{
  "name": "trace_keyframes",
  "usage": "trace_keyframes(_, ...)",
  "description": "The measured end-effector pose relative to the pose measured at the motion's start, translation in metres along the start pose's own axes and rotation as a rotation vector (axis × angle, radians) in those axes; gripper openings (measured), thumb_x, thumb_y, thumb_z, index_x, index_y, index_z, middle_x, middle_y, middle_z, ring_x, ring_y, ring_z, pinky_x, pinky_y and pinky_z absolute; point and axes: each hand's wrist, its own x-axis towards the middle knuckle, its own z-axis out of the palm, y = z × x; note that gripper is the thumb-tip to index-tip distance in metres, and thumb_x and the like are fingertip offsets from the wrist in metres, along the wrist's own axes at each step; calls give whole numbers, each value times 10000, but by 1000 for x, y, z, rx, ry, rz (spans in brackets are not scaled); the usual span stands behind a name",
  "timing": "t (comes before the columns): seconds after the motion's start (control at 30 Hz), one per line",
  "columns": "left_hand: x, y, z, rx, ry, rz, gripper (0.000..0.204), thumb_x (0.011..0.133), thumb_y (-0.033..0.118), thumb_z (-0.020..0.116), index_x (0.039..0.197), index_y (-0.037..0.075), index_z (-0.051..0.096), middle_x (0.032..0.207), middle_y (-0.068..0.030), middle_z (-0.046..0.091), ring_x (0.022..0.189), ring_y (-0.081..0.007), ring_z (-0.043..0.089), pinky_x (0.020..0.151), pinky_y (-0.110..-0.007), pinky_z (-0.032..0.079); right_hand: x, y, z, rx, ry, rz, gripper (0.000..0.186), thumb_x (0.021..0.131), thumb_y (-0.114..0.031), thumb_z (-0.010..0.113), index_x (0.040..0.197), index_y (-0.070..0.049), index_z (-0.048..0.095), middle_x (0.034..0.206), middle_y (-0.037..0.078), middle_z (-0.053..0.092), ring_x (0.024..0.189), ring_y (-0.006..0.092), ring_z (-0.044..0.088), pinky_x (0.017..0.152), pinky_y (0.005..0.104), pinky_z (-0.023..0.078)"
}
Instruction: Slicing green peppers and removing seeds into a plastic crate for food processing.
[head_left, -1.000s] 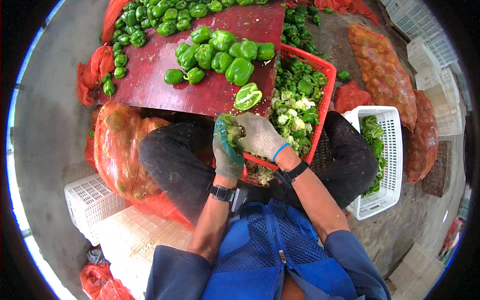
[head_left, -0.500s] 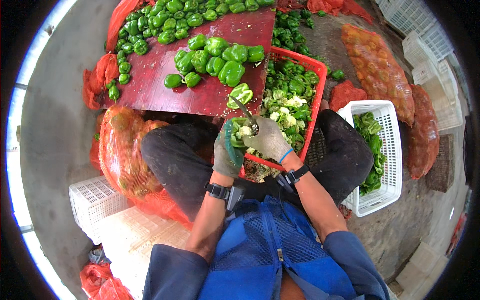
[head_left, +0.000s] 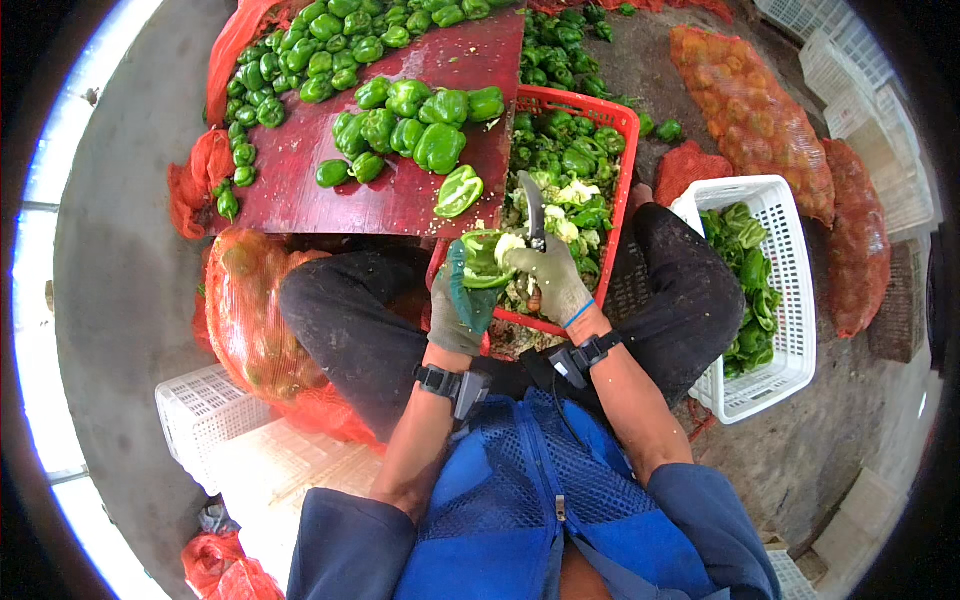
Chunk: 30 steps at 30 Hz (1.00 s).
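Glare burns white in a strip (head_left: 42, 370) far left of the worktop (head_left: 300, 190), bleaching a pale crate (head_left: 285, 475) below it. Fisheye distortion bends outer edges into black corners.

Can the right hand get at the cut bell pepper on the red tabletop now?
Probably yes: the cut bell pepper lies uncovered on the red tabletop, though the curved knife in the right hand could hinder grasping.

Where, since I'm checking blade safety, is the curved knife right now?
In the head view, the right hand holds the curved knife, blade over the red crate, right of the cut green bell pepper in the left hand.
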Motion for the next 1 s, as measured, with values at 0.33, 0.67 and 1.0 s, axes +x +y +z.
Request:
trace_keyframes(0.33,-3,-8,32,-113,141,102,661,1075,584,633,1435,30,623,1303,-160,735,1132,-333,735,978,-449,642,-28,-54,12,761,151,140,268,1018,-327,667,1127,-83,686,890,42,718,600,142,640,486,287,500)
trace_keyframes(0.67,1,1,39,119,109,35,600,1095,471,650,1469,6,580,1307,-225,724,1112,-407,762,910,-508,678,-16,-52,-32,-989,512,-281,388,986,-270,759,1140,67,646,910,276,740,839,425,754,761,528,604)
trace_keyframes(1.0,13,-18,38,383,100,213,396,1064,148,666,1425,-11,626,1244,-83,738,1037,-170,731,911,-329,615,-40,-48,-13,-1066,139,-346,219,906,-166,686,990,33,645,963,271,704,960,487,694,872,567,568)
